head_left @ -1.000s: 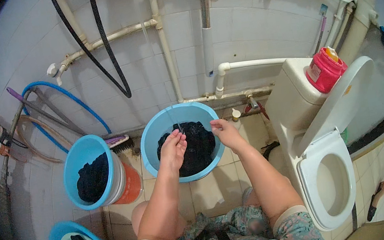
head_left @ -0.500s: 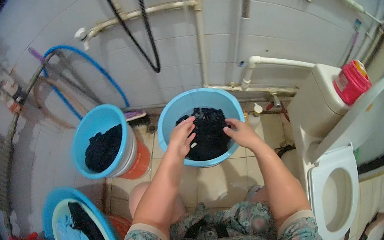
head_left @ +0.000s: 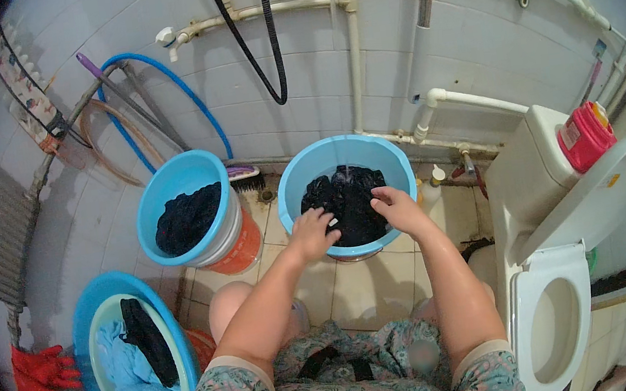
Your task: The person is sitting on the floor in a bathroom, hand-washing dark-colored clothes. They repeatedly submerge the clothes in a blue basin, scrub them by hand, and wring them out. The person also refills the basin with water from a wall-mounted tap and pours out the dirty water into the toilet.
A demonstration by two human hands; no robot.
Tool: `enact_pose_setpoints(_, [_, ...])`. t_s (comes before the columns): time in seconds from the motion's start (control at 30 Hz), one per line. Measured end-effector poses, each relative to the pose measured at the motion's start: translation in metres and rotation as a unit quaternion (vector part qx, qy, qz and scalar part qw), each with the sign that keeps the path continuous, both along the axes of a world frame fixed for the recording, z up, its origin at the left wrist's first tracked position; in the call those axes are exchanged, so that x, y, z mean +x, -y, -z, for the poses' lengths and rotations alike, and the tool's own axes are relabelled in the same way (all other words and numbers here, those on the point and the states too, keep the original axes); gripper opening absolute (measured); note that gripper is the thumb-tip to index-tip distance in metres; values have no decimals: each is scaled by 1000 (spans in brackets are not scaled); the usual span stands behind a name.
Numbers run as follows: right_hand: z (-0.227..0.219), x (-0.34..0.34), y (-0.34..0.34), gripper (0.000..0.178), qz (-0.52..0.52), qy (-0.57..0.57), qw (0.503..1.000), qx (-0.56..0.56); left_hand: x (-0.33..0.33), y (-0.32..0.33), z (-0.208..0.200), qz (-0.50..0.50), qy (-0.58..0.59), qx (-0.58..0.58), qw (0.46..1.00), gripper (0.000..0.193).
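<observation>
Black wet cloth (head_left: 360,209) lies bunched in a light blue basin (head_left: 290,175) in front of me, with water about it. My left hand (head_left: 313,235) hovers low over the near left part of the cloth, fingers spread, beside a small white patch. At the cloth's right side is my right hand (head_left: 402,211), its thumb and fingers apart and curved; whether its fingertips touch the fabric is hard to make out. A thin stream of water appears to fall into the basin from above. Neither hand grips anything visibly.
On the left, a blue basin (head_left: 148,217) with dark cloth tops an orange-and-white bucket (head_left: 237,246). Nearer stand nested tubs (head_left: 86,336) with blue and black clothes, beside red gloves (head_left: 43,379). A toilet (head_left: 522,326) stands right; pipes and a hose (head_left: 274,50) line the wall.
Both hands have drawn back toward the basin's near side, the left one lower over the cloth. The cloth's folds have shifted into a new shape. The whole view has swung slightly.
</observation>
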State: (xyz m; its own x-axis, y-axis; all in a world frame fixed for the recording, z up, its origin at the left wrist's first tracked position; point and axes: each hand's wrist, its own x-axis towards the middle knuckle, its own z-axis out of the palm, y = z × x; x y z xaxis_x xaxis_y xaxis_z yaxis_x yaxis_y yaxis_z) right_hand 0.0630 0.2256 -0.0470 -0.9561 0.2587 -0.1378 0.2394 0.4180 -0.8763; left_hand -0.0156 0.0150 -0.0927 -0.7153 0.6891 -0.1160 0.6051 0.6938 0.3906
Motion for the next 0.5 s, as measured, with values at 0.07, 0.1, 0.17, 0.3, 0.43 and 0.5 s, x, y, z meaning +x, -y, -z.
enact_pose_setpoints(0.07, [4,3,-3,41,11,-12,998,68,11,-1,-3,61,44,-105,992,57])
enact_pose_setpoints(0.1, [4,5,-4,41,13,-7,996,94,14,-2,1,75,57,-131,987,58])
enact_pose_setpoints(0.17, [-1,9,-4,41,17,5,990,143,21,-2,12,103,83,-185,974,61])
enact_pose_setpoints(0.3, [-1,14,-8,39,13,8,987,160,29,-1,21,120,36,-157,980,55])
enact_pose_setpoints(0.43, [0,16,-6,40,0,15,982,186,29,2,29,122,25,-142,982,53])
enact_pose_setpoints(0.5, [-2,17,-5,40,-2,27,982,189,31,-1,24,119,30,-155,980,53])
